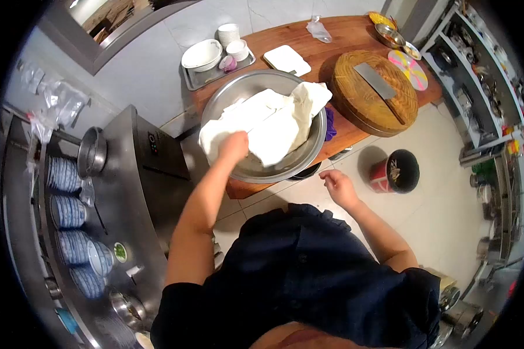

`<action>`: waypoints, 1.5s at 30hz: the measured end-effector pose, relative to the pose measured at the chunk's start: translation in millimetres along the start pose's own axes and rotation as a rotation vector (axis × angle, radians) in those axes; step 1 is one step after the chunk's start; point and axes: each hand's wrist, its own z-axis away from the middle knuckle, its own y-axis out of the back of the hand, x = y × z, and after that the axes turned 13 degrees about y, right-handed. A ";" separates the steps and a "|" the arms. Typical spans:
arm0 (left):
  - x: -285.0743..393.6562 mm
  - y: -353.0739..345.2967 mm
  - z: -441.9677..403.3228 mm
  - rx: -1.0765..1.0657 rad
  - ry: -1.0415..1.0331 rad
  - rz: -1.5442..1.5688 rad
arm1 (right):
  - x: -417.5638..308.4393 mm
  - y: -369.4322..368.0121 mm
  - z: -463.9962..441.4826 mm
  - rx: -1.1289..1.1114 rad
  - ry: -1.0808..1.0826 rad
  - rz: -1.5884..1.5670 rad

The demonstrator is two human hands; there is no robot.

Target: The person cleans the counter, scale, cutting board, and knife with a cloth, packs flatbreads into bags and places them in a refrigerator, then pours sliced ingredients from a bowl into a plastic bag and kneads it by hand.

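Cloth (273,119) lies in the basin (256,173), clamped in the left hand (234,146); the right hand (340,189) hangs near, fingers loosely apart.

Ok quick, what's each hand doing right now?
Left hand: closed, seemingly gripping the white cloth over the big metal basin.
Right hand: loosely open, fingers a bit curled, holding nothing I can see.
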 end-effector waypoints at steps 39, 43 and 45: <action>-235.3 364.1 36.4 1.254 -0.810 0.802 | -100.0 -92.2 33.7 0.771 -0.639 -0.738; -222.2 331.9 41.7 1.072 -0.851 0.937 | -114.0 -89.5 -2.5 0.898 -0.692 -0.490; -212.8 323.3 49.5 1.018 -0.874 0.974 | -106.6 -72.5 -13.3 0.839 -0.769 -0.640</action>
